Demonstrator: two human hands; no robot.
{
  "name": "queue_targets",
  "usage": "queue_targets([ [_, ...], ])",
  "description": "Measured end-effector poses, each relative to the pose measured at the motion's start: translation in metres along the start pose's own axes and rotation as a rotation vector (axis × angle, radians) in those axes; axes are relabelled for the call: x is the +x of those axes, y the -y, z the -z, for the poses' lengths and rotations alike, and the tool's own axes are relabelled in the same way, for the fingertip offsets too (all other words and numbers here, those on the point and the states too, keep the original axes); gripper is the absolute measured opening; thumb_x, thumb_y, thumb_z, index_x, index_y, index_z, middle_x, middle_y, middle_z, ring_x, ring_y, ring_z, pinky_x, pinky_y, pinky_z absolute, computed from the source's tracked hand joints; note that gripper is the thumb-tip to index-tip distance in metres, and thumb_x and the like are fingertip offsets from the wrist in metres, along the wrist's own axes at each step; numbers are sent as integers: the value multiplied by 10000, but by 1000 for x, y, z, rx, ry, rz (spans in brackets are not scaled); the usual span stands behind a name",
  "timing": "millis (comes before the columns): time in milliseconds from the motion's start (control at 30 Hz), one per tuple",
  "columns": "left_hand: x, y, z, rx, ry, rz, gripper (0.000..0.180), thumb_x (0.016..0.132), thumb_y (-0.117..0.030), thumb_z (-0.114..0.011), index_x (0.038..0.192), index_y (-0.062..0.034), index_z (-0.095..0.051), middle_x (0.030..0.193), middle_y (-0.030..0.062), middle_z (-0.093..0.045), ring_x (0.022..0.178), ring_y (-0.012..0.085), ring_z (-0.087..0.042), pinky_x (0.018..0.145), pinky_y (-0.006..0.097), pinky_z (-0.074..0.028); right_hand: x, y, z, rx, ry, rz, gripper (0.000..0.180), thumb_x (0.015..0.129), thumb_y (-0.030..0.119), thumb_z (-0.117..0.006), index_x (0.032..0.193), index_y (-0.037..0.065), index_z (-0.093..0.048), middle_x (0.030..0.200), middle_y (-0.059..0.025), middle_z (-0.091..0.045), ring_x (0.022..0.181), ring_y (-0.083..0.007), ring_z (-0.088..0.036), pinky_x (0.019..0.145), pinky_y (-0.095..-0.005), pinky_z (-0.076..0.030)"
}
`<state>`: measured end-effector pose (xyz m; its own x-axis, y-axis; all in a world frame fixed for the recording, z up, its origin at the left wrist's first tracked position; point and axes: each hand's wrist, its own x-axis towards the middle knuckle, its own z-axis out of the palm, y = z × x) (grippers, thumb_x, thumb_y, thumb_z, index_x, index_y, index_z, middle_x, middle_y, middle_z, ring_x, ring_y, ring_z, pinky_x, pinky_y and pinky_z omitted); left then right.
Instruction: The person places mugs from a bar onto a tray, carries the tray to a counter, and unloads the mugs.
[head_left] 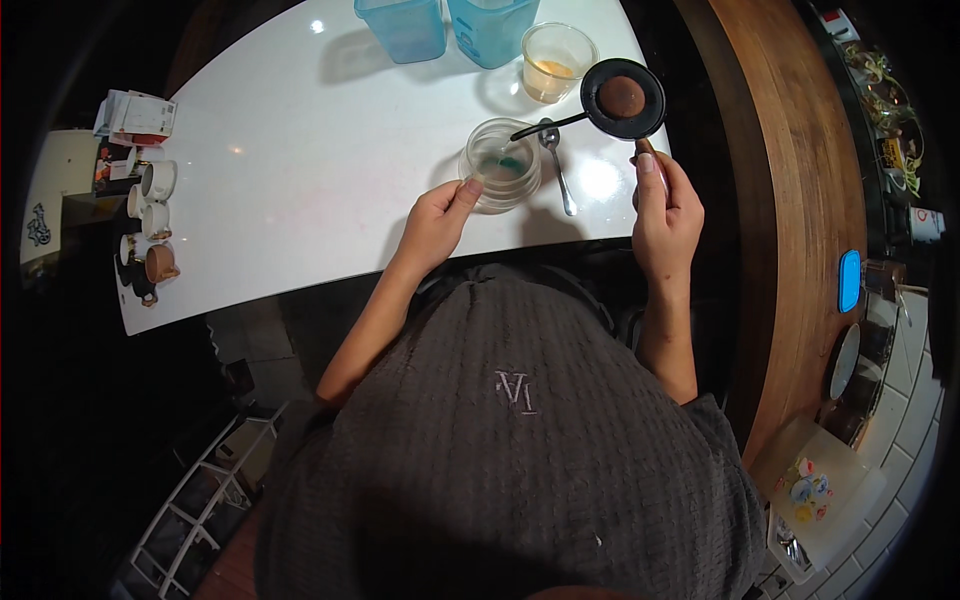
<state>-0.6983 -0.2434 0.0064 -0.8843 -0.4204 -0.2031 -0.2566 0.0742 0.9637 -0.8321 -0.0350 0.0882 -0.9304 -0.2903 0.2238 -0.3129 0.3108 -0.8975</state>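
My right hand [664, 205] is closed round the wooden handle of a black gooseneck kettle [642, 122]. A round brown knob tops the kettle's lid. Its thin spout reaches left, with the tip above the rim of a clear glass jar [515, 187]; I cannot make out whether liquid runs from it. Near the table's front edge the jar stands, something dark green showing inside. My left hand [440, 219] grips the jar at its left side, thumb on the glass. Just right of the jar lies a metal spoon [563, 178].
Behind the kettle is a clear cup [551, 87] with yellowish contents. Two blue plastic containers [408, 38] stand at the far edge of the white table [290, 180]. Several small cups [158, 180] line the left edge. A wooden counter [790, 200] runs along the right.
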Motion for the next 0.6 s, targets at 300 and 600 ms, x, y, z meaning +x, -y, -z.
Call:
queue_targets([
  [300, -3, 6, 9, 17, 28, -6, 459, 978, -391, -549, 738, 0, -577, 597, -67, -363, 592, 51, -307, 521, 246, -281, 3, -1, 6, -15, 15, -70, 317, 952, 225, -572, 1094, -44, -657, 802, -90, -665, 729, -88, -571, 683, -233, -455],
  [600, 3, -1, 13, 0, -62, -48, 443, 976, -381, -554, 716, -23, -543, 618, -74, -361, 605, 49, -312, 536, 237, -284, 3, 0, 2, 14, -18, -3, 288, 969, 216, -566, 1002, -60, -641, 651, 49, -476, 583, -25, -397, 524, -194, -305],
])
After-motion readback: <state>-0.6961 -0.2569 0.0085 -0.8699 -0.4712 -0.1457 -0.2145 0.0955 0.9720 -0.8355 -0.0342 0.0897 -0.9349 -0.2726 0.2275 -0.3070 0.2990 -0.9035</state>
